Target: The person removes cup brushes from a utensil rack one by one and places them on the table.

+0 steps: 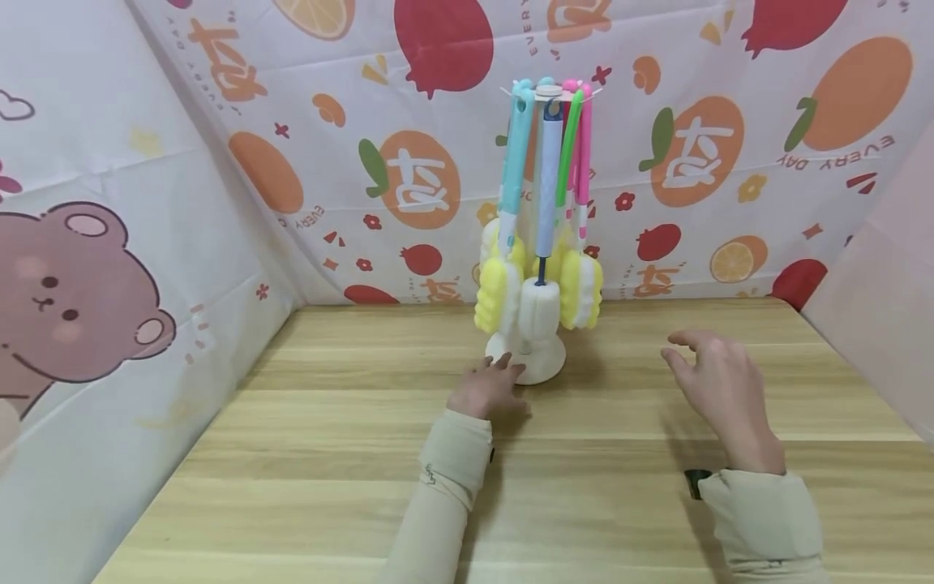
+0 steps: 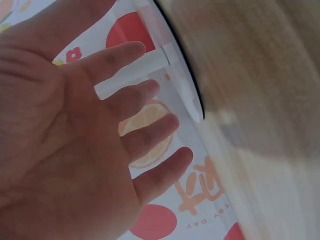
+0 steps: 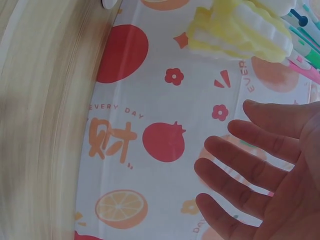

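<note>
A white stand with a round base [image 1: 547, 365] carries several hanging sponge cup brushes in the middle of the table. In front hangs one with a pale blue-grey handle [image 1: 550, 182] and a white sponge head [image 1: 540, 310]. Around it are brushes with teal [image 1: 516, 154], green [image 1: 569, 150] and pink handles [image 1: 584, 154], and yellow-and-white sponge heads [image 1: 581, 290]. My left hand [image 1: 485, 391] reaches to the base's front left edge, fingers spread and holding nothing. Well right of the stand, my right hand [image 1: 726, 385] is raised over the table, fingers relaxed, palm bare in the right wrist view.
The wooden table [image 1: 306, 454] ends at a fruit-printed cloth [image 1: 773, 203] behind the stand. On the left hangs a cloth with a pink bear [image 1: 87, 292]; a pale pink panel [image 1: 901, 284] borders the right.
</note>
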Motion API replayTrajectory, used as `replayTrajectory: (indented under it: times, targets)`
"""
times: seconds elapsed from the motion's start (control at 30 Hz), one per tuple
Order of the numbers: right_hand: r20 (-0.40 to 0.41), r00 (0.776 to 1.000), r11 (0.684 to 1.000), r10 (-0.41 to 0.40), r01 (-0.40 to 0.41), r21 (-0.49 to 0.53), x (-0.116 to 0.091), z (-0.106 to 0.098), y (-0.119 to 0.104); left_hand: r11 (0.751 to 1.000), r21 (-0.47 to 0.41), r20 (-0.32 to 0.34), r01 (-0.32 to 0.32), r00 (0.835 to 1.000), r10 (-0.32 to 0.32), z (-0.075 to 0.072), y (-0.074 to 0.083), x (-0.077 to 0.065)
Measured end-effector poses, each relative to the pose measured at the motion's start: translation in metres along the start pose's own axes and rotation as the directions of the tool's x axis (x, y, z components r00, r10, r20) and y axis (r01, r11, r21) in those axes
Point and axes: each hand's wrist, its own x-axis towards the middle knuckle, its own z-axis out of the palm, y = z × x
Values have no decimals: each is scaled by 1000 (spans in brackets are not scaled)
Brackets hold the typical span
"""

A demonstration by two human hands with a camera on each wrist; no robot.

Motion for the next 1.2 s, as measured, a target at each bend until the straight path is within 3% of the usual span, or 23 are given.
replayTrajectory:
  times: [0.33, 0.63, 1.1, 1.2]
  targets:
    - [-6, 1000, 1000, 9, -9, 4, 1, -2, 1, 997, -32, 88, 65, 994, -62, 3, 1, 1]
    - [7, 1000, 1000, 22, -22, -12, 2, -3, 3, 998, -5, 93, 65, 994, -65, 6, 3, 5]
    - [13, 1000, 1000, 7, -7, 5, -1, 7, 6, 992, -76, 102, 96, 991, -88, 10, -1, 4]
    - [13, 1000, 1000, 3, -3, -3, -1, 6, 11, 995, -62, 97, 75, 993, -69, 12, 2, 5]
